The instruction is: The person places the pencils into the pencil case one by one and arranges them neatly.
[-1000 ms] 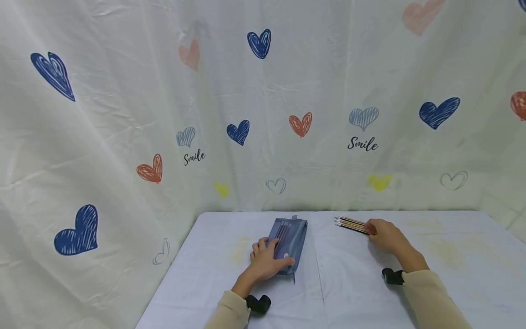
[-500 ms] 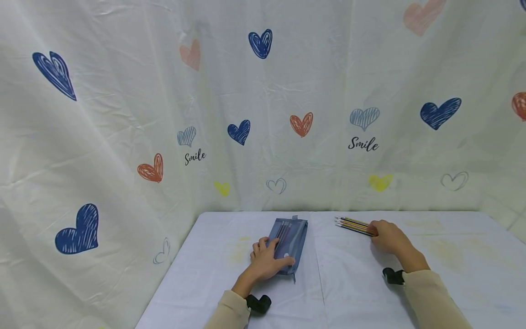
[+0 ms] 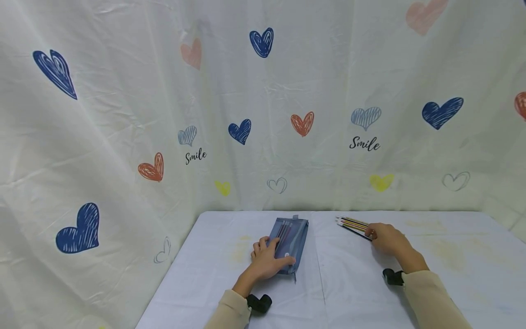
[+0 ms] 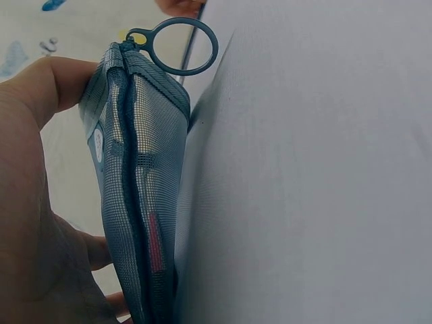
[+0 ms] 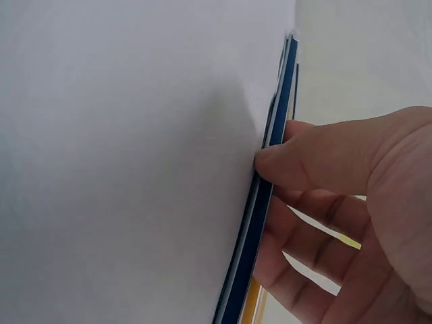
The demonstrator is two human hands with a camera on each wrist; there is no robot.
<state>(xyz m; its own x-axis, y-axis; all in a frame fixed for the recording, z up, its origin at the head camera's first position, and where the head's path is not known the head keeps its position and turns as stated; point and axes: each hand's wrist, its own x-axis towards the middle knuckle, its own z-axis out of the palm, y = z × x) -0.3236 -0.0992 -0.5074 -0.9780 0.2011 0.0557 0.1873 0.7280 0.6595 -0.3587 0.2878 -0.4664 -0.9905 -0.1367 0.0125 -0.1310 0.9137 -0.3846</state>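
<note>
A blue mesh pencil case (image 3: 297,237) with a dark zip lies on the left half of the table. Slim stick-like things show through its top. My left hand (image 3: 265,262) rests on it, thumb and fingers spread over its near half. In the left wrist view, the case (image 4: 152,108) has a ring zip pull (image 4: 214,50). To the right, my right hand (image 3: 385,238) pinches the near ends of several pencils (image 3: 352,223), yellow, black and white, their tips facing left. A dark blue, pale-striped pencil (image 5: 253,216) lies under the thumb in the right wrist view.
A white cloth covers the table (image 3: 328,283). Behind it hangs a pale curtain (image 3: 324,82) printed with hearts and "Smile". A black wrist mount (image 3: 259,304) sits at the left cuff, another mount (image 3: 393,276) at the right.
In my right hand the pencils have spread a little: a dark one now stands apart along the near side of the bundle. The left hand and pencil case stay in place.
</note>
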